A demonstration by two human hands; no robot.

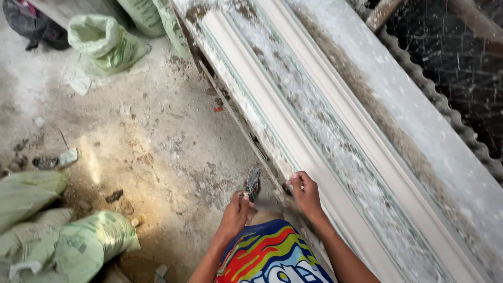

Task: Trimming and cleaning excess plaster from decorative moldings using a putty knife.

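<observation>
1. From my remote station, the head view looks down on a long white moulded form [335, 131] that runs diagonally from the top centre to the lower right. Its channels are coated with white powdery residue and brown grime.
2. The left hand [237, 212] is clenched around a small dark hand tool [252, 182], held near the lower end of the handle. The tool's head points up and away from the body, just beside the near edge of the form. I cannot tell exactly what kind of tool it is.
3. The right hand [304, 193] rests on the near edge of the form, fingers curled over the lip. It appears to pinch something small and pale at the fingertips; I cannot tell what that is.
4. The two hands sit near each other, the tool between them and slightly above the left.
5. A thin strip or rod [236, 118] runs along the near side of the form, from the upper area down toward the hands.
6. The person's brightly striped shorts [270, 254] fill the bottom centre, below both forearms.
7. The dirt floor [157, 147] to the left is dusty and littered with small debris.
8. Pale green sacks [57, 236] lie in the lower left; another green sack [105, 44] lies open at the upper left.
9. A corrugated sheet edge [445, 110] and netting show at the upper right, beyond the form.
</observation>
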